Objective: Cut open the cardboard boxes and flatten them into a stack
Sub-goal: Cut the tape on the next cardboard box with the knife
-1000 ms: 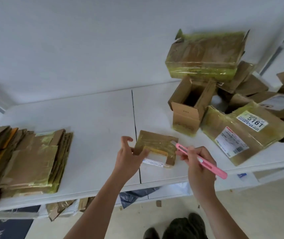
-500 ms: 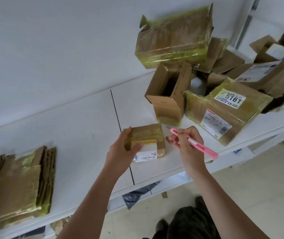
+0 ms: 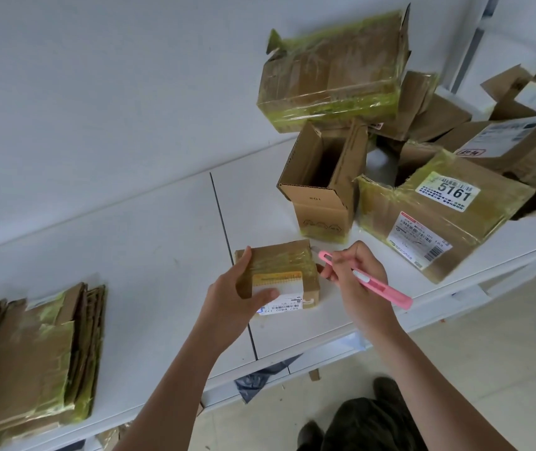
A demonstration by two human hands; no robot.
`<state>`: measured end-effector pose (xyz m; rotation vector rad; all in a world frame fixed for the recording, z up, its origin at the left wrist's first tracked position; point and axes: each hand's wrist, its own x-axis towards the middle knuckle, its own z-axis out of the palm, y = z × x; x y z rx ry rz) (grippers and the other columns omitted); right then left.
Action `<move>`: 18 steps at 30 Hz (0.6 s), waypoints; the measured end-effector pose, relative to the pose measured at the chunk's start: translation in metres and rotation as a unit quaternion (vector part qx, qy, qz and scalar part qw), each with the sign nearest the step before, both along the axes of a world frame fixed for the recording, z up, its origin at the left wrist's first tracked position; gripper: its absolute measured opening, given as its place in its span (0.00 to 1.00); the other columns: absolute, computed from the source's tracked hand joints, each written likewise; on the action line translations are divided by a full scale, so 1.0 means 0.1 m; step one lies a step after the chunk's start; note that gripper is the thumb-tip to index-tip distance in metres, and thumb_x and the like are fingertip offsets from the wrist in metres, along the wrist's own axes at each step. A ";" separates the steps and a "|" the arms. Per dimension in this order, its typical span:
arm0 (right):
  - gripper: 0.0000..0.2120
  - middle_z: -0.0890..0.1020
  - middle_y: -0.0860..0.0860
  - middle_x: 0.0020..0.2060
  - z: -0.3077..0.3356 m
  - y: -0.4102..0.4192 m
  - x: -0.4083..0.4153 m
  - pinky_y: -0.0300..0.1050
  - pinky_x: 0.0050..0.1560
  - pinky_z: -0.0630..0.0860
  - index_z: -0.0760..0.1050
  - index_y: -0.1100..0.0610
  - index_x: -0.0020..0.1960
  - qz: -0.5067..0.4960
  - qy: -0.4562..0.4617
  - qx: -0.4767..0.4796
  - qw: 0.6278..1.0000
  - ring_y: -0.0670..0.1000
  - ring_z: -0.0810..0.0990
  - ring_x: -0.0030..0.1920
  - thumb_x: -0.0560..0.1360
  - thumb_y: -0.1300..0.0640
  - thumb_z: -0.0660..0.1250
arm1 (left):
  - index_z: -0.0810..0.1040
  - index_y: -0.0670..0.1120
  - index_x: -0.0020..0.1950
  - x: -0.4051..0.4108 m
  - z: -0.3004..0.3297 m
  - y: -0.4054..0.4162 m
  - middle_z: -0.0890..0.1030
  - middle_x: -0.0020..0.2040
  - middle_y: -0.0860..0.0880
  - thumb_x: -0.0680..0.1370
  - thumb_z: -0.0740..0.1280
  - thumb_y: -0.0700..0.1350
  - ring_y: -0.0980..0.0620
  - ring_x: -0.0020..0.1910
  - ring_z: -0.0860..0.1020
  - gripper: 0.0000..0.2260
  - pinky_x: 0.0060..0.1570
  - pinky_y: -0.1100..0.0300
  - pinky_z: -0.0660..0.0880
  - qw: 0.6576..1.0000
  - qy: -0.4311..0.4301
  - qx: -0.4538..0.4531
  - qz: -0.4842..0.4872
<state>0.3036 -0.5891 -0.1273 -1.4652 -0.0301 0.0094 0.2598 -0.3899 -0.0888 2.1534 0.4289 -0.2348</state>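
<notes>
Cardboard small box [image 3: 288,271] gripped; open box [image 3: 320,183] hollow

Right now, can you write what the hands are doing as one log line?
left hand grips small taped box | right hand holds pink cutter, tip at box's right edge | flattened stack on table's left

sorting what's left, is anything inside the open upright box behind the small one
The open upright box shows only bare cardboard walls and dark shadow inside; its bottom is hidden, so contents cannot be ruled out.
</notes>
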 end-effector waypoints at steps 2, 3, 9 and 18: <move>0.09 0.82 0.53 0.32 -0.01 -0.04 -0.02 0.66 0.47 0.78 0.70 0.61 0.40 0.015 -0.001 -0.033 0.999 0.54 0.82 0.37 0.79 0.65 0.66 | 0.56 0.57 0.80 -0.01 -0.01 -0.02 0.74 0.53 0.64 0.76 0.73 0.46 0.64 0.50 0.76 0.38 0.38 0.78 0.71 1.000 0.005 -0.004 0.005; 0.10 0.82 0.53 0.32 -0.01 -0.05 -0.04 0.67 0.46 0.77 0.70 0.60 0.40 0.021 -0.002 -0.041 0.999 0.56 0.82 0.37 0.79 0.65 0.65 | 0.55 0.57 0.80 -0.02 -0.01 -0.02 0.74 0.53 0.64 0.76 0.73 0.46 0.63 0.50 0.76 0.38 0.38 0.78 0.71 1.000 0.006 -0.003 0.005; 0.10 0.82 0.53 0.33 -0.02 -0.17 -0.15 0.72 0.46 0.75 0.70 0.50 0.38 0.039 -0.018 -0.064 0.997 0.62 0.82 0.41 0.77 0.53 0.65 | 0.54 0.58 0.80 0.00 0.00 -0.03 0.75 0.59 0.58 0.77 0.72 0.47 0.58 0.54 0.77 0.37 0.41 0.75 0.72 1.000 0.014 0.014 -0.021; 0.10 0.84 0.52 0.36 -0.10 -0.26 -0.34 0.69 0.44 0.77 0.70 0.47 0.39 0.023 -0.034 -0.088 0.995 0.62 0.83 0.41 0.78 0.56 0.63 | 0.54 0.59 0.80 0.02 0.01 -0.04 0.76 0.59 0.56 0.77 0.71 0.48 0.56 0.52 0.77 0.37 0.46 0.68 0.73 0.998 0.022 0.033 -0.046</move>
